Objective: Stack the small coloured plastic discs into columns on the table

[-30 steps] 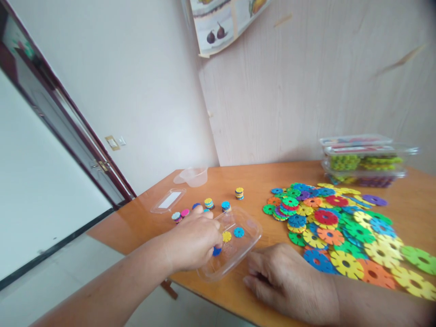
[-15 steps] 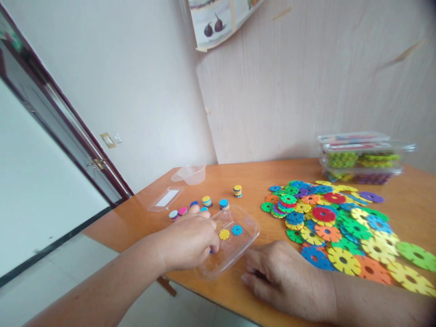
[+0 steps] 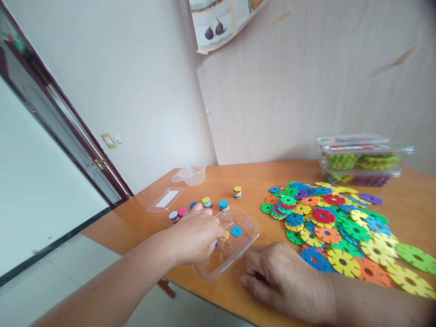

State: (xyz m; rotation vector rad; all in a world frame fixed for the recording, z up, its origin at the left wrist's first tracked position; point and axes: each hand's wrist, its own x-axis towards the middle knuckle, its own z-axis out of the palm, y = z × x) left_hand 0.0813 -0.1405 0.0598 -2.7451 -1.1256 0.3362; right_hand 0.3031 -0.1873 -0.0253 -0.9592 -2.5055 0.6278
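Note:
My left hand (image 3: pixel 199 234) reaches over the clear plastic box (image 3: pixel 235 261), fingers bent together. A blue notched disc (image 3: pixel 215 244) shows under the fingers and appears held by them. One fingertip touches a yellow disc (image 3: pixel 225 236) on the box floor and covers part of it. A lighter blue disc (image 3: pixel 237 231) lies flat to its right in the box. My right hand (image 3: pixel 282 277) rests curled on the table by the box's right side, with nothing visible in it.
Small disc stacks, including a yellow-topped stack (image 3: pixel 237 192) and a blue-topped stack (image 3: pixel 224 205), stand beyond the box. A clear lid (image 3: pixel 166 200) and clear tub (image 3: pixel 192 175) lie back left. Large colourful discs (image 3: pixel 327 234) spread at right, before stacked filled boxes (image 3: pixel 361 161).
My left hand has shifted slightly right and away from me, onto the yellow disc. The darker blue disc at its fingers has shifted the same way. My right hand stays put.

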